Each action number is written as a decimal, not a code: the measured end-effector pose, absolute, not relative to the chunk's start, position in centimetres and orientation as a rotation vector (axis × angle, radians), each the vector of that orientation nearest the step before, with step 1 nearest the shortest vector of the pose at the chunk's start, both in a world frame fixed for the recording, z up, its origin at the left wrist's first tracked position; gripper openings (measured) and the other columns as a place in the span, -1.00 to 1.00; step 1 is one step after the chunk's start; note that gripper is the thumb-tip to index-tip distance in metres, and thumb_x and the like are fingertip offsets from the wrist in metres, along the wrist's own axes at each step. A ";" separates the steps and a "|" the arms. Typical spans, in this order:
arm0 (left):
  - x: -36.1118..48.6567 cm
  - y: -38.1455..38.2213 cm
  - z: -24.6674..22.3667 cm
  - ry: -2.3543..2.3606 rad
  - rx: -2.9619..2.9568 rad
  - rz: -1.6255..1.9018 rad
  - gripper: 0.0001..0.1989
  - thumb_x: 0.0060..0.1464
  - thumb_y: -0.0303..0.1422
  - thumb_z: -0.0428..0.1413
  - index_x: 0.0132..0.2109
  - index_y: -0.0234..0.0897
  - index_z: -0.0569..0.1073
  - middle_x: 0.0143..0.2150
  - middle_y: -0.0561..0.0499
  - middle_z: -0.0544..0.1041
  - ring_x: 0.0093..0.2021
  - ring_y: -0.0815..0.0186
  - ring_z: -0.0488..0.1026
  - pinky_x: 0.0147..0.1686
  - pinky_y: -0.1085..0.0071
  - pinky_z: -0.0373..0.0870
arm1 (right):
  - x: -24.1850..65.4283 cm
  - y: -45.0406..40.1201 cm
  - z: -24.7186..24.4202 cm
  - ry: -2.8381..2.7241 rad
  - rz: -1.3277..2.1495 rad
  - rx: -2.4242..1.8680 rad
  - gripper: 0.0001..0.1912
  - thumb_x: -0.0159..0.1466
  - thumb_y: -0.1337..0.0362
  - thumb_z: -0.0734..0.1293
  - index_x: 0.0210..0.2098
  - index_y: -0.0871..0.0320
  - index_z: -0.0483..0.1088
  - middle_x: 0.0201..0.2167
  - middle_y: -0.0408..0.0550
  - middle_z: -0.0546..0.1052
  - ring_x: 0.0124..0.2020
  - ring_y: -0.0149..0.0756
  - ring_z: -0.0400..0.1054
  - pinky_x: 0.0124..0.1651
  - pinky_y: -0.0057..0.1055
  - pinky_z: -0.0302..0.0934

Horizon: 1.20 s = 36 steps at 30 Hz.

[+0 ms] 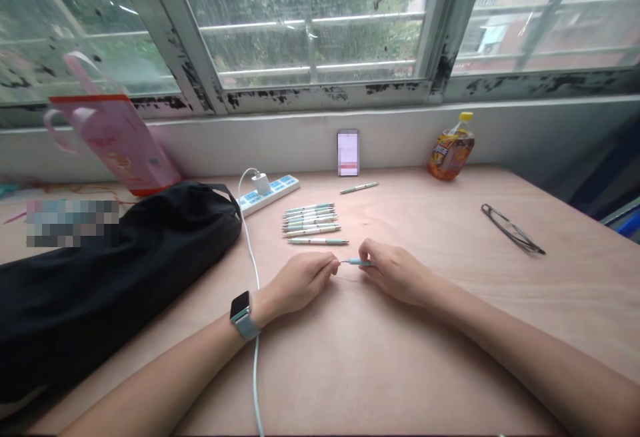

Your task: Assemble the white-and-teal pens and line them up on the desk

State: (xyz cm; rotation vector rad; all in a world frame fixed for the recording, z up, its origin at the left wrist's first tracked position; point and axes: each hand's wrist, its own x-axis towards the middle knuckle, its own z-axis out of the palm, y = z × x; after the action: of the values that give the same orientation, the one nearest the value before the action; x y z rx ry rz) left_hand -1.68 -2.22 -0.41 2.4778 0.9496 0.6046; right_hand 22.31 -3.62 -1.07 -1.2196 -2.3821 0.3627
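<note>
My left hand [300, 284] and my right hand [395, 272] face each other above the wooden table [400, 357]. Between them lies a slim pen with a teal grip [359, 262]. My right fingers hold its barrel, and my left fingertips pinch its thin metal end. Just beyond my hands, a pen [317, 241] lies apart from a stack of several similar pens [310, 221]. A lone pen [359, 188] rests farther back. A smartwatch [243, 315] sits on my left wrist.
A black bag [115, 270] fills the left side of the table. A white cable [254, 270] runs from a charger [261, 182] on a power strip [270, 195] past my left wrist. Along the back stand a phone [348, 152] and a drink pouch [453, 147]. Glasses [513, 228] lie right.
</note>
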 end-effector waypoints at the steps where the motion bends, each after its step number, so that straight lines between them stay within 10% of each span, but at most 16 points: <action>1: -1.7 -2.2 -0.4 0.956 2.473 0.604 -0.60 0.41 -0.25 -0.20 -0.35 -0.27 0.35 -0.46 0.07 0.40 -0.45 0.37 0.30 -0.39 0.45 0.20 | 22.4 -3.7 -1.0 -2.376 0.376 -1.226 -0.83 0.35 0.35 0.25 -0.05 0.14 0.30 -0.28 -0.04 0.53 -0.37 -0.31 0.37 -0.33 -0.45 0.12; 13: -1.6 -2.0 -0.7 1.040 2.390 0.705 -0.81 0.30 -0.33 0.03 -0.09 -0.26 0.51 -0.31 0.03 0.52 -0.42 0.40 0.36 -0.40 0.47 0.25 | 23.1 -2.6 -0.8 -2.454 0.332 -1.063 -0.82 0.41 0.29 0.23 -0.09 0.14 0.45 -0.15 0.03 0.54 -0.23 -0.30 0.43 -0.20 -0.42 0.24; 36: -1.2 -2.6 -0.6 0.976 2.446 0.627 -0.84 0.22 -0.42 0.00 -0.34 -0.29 0.40 -0.47 0.11 0.36 -0.47 0.42 0.24 -0.44 0.47 0.11 | 22.0 -3.4 -1.2 -2.416 0.260 -0.902 -0.81 0.40 0.30 0.25 -0.10 0.15 0.48 -0.22 0.02 0.55 -0.27 -0.34 0.42 -0.23 -0.45 0.22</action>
State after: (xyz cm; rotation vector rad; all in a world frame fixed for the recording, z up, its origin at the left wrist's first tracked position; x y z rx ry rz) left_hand -1.21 -2.57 -0.61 2.4461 0.9757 0.6270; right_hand 22.01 -3.42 -1.19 -0.9023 -2.4161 0.2602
